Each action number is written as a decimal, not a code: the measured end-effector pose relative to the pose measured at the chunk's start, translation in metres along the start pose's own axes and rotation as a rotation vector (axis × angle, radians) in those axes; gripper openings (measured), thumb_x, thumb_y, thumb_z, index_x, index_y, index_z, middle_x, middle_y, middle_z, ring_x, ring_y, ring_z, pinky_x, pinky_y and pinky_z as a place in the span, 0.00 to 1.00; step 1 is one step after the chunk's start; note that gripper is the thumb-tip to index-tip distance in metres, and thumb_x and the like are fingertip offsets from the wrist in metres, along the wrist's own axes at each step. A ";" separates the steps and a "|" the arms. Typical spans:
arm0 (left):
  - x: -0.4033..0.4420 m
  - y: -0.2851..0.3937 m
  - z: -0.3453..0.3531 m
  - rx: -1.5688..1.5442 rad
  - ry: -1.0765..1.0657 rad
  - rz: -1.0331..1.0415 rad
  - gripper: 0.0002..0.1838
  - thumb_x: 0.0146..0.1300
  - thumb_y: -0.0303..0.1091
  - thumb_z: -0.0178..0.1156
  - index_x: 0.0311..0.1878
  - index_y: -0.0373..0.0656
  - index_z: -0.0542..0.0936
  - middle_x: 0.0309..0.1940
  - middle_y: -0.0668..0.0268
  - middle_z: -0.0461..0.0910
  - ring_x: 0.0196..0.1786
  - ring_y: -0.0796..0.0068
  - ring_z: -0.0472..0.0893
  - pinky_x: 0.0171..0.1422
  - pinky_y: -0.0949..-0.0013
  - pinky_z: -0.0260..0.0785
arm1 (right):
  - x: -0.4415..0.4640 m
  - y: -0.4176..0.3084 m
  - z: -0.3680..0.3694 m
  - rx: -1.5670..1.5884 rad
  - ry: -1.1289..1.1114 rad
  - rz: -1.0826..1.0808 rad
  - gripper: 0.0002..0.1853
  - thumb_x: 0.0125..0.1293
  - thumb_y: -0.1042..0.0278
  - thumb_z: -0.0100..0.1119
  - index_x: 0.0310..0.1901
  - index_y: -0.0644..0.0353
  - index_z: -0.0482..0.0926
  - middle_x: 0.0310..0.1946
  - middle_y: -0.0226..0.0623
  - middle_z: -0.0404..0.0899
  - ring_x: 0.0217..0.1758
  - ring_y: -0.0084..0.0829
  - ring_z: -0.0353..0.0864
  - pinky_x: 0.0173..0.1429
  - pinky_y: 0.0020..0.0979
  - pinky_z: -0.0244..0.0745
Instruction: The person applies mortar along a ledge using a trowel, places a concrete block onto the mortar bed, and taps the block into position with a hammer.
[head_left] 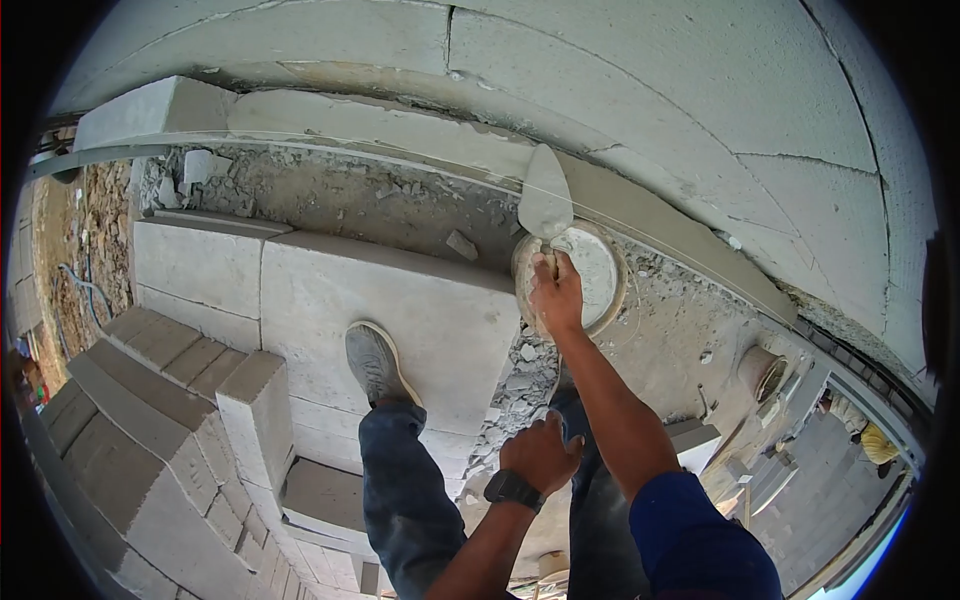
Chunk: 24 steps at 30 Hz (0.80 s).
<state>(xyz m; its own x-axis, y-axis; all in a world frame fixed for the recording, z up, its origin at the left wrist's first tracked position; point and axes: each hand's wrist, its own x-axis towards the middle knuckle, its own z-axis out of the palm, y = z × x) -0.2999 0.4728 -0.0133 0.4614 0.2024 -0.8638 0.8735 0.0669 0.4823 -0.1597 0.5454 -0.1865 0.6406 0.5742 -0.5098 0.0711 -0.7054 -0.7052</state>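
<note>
My right hand [557, 290] grips the handle of a trowel [546, 200]. Its pale, mortar-smeared blade points away from me, over the row of blocks by the wall. Just beneath this hand stands a round bucket [622, 275] holding whitish-grey mortar [592, 262]. My left hand [542, 455], with a black watch [514, 489] on the wrist, is curled closed in front of my legs. Nothing shows in it, and it is apart from the bucket. A thin string line [400, 160] runs along the low row of grey blocks [380, 122] and crosses the trowel blade.
My shoe [376, 362] rests on large pale blocks [390, 300]. Stacked blocks [150, 440] rise at the left. Rubble [510, 385] lies between the blocks and the bucket. A second bucket [762, 373] lies at the right, before an opening [830, 490] down to a lower floor.
</note>
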 end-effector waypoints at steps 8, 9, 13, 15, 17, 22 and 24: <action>-0.019 -0.025 -0.005 0.115 -0.148 -0.082 0.27 0.69 0.54 0.55 0.59 0.40 0.75 0.41 0.51 0.87 0.45 0.48 0.87 0.49 0.45 0.77 | -0.009 -0.013 0.046 0.634 -0.133 0.330 0.21 0.76 0.44 0.57 0.50 0.57 0.76 0.23 0.31 0.73 0.17 0.26 0.73 0.21 0.30 0.71; -0.020 -0.031 -0.005 0.115 -0.178 -0.080 0.28 0.70 0.55 0.53 0.59 0.40 0.75 0.43 0.51 0.87 0.47 0.49 0.87 0.50 0.45 0.77 | -0.007 -0.020 0.062 0.653 -0.167 0.304 0.22 0.76 0.43 0.56 0.50 0.56 0.75 0.24 0.32 0.73 0.17 0.26 0.73 0.20 0.30 0.71; -0.028 -0.040 -0.011 0.084 -0.173 -0.062 0.27 0.69 0.56 0.54 0.56 0.42 0.79 0.41 0.51 0.88 0.45 0.49 0.88 0.49 0.46 0.77 | 0.001 -0.056 0.124 0.597 -0.247 0.268 0.22 0.76 0.43 0.57 0.49 0.57 0.75 0.24 0.32 0.74 0.18 0.25 0.74 0.21 0.31 0.72; -0.030 -0.045 -0.014 0.063 -0.208 -0.007 0.24 0.68 0.55 0.55 0.51 0.44 0.82 0.40 0.53 0.88 0.45 0.50 0.88 0.48 0.46 0.78 | 0.003 -0.078 0.153 0.565 -0.287 0.238 0.22 0.76 0.42 0.57 0.49 0.56 0.75 0.25 0.32 0.75 0.18 0.25 0.75 0.21 0.31 0.72; -0.036 -0.046 -0.015 0.042 -0.156 0.022 0.19 0.66 0.52 0.58 0.40 0.47 0.86 0.39 0.56 0.88 0.45 0.53 0.89 0.46 0.47 0.78 | 0.002 -0.101 0.182 0.512 -0.310 0.234 0.21 0.76 0.43 0.56 0.48 0.56 0.75 0.25 0.32 0.75 0.18 0.25 0.75 0.21 0.31 0.73; -0.034 -0.062 0.003 -0.108 -0.123 0.069 0.16 0.63 0.50 0.61 0.43 0.49 0.86 0.41 0.56 0.88 0.48 0.56 0.88 0.49 0.52 0.74 | -0.005 -0.158 0.254 0.446 -0.372 0.229 0.18 0.77 0.47 0.55 0.45 0.55 0.74 0.25 0.33 0.75 0.18 0.26 0.75 0.21 0.31 0.74; -0.032 -0.069 0.020 -0.198 -0.038 0.095 0.15 0.63 0.49 0.62 0.42 0.49 0.86 0.40 0.56 0.88 0.47 0.56 0.88 0.48 0.52 0.74 | -0.007 -0.178 0.283 0.421 -0.397 0.197 0.17 0.76 0.48 0.56 0.44 0.56 0.73 0.25 0.33 0.75 0.18 0.26 0.75 0.20 0.32 0.74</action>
<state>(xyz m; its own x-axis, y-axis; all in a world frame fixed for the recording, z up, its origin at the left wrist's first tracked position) -0.3720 0.4420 -0.0220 0.5489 0.1799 -0.8163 0.7802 0.2403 0.5776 -0.3933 0.7846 -0.1970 0.2713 0.6178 -0.7380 -0.3800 -0.6358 -0.6719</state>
